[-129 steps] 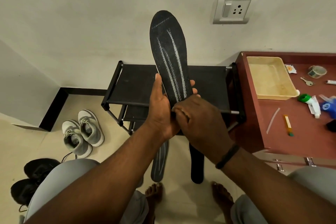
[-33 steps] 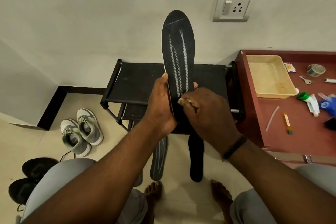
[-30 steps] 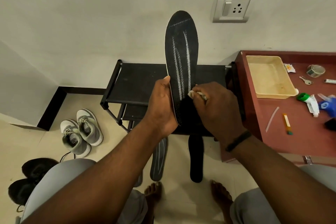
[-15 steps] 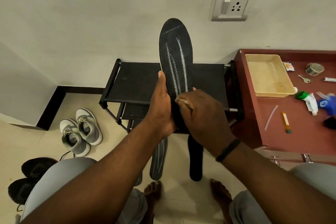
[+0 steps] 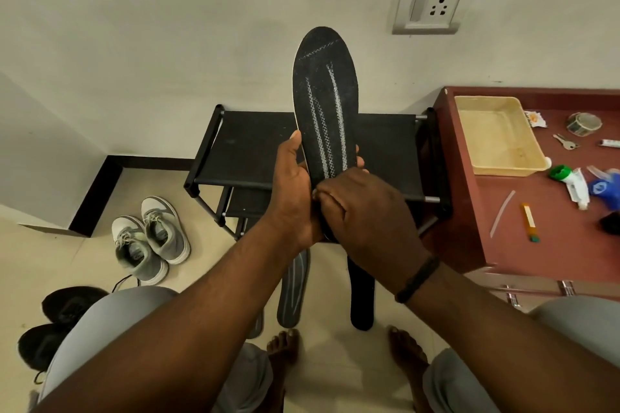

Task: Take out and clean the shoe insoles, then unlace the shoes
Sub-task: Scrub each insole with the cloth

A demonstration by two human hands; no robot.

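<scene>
Your left hand (image 5: 295, 198) grips the heel end of the black insole (image 5: 324, 111), thumb up its left edge, fingers curled behind. Your right hand (image 5: 362, 208) presses curled fingers against the lower face — something small and pale shows at the fingertips, too small to tell. The insole stands nearly upright before the wall, long axis vertical, toe up. Below it stands a black rack (image 5: 248, 151) — two more insoles (image 5: 293, 292) lie on the floor, grey shoes (image 5: 151, 241) to the left.

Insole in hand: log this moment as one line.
step: cleaning | left hand: holds insole upright | right hand: rubs its lower part, small pale thing pinched | grey shoes: laced, on floor
</scene>
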